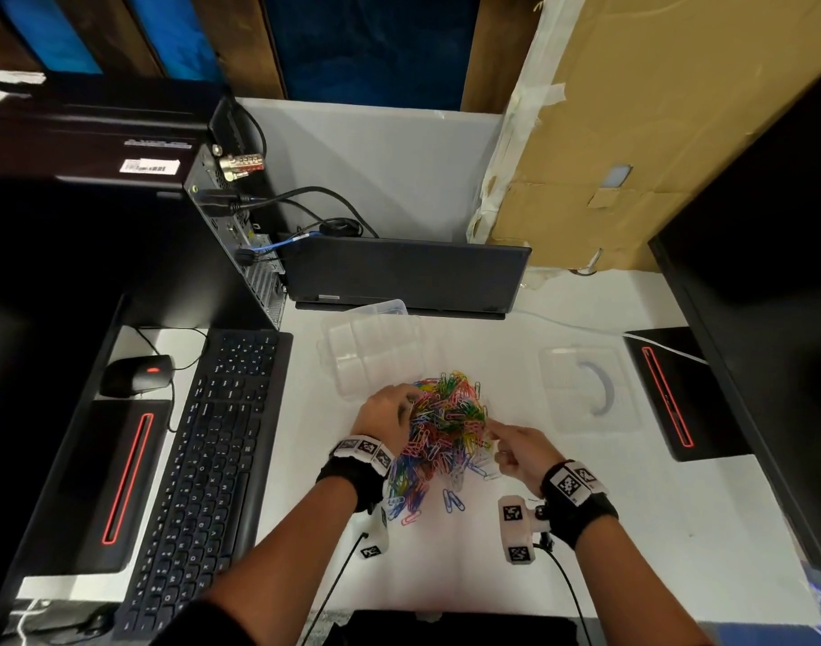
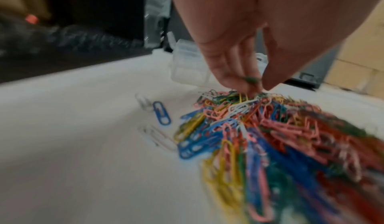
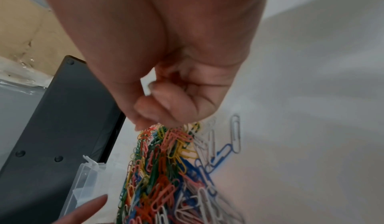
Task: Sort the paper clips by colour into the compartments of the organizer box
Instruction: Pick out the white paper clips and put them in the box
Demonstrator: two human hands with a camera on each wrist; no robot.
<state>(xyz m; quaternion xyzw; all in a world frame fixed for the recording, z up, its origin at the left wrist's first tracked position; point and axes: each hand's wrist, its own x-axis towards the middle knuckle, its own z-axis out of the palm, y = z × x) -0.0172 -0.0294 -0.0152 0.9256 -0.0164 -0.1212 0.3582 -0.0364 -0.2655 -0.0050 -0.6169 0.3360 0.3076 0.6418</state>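
Paper clips (image 1: 441, 435) in red, pink, yellow, green, blue and white lie in one tangled heap on the white desk (image 1: 632, 529), just in front of the clear organizer box (image 1: 376, 352), and both hands are at that heap. The left hand (image 1: 385, 419) reaches into the heap's left far edge; in the left wrist view its thumb and fingertips (image 2: 232, 78) come together around a dark green clip (image 2: 251, 79), pinching it just above the pile. The right hand (image 1: 516, 447) is at the heap's right edge with its index finger pointed into the clips; in the right wrist view the other fingers (image 3: 176, 106) are curled toward the palm, and whether they grasp a clip I cannot tell. Both wrists wear black bands with white marker blocks.

A few clips lie loose at the near side of the heap: a single blue clip (image 2: 162, 115) and several white ones beside it. The organizer box, open, shows no clips in the compartments that can be seen; its outline is faint against the desk. Right of the heap, well apart, lies another clear plastic tray (image 1: 585, 389) with a bluish curved mark in it. Behind the box leans a dark closed laptop (image 1: 404, 272). Left of the heap sits a black keyboard (image 1: 213, 459), and beyond that a black mouse (image 1: 138, 375). Brown cardboard (image 1: 655, 132) stands behind the laptop, to its right
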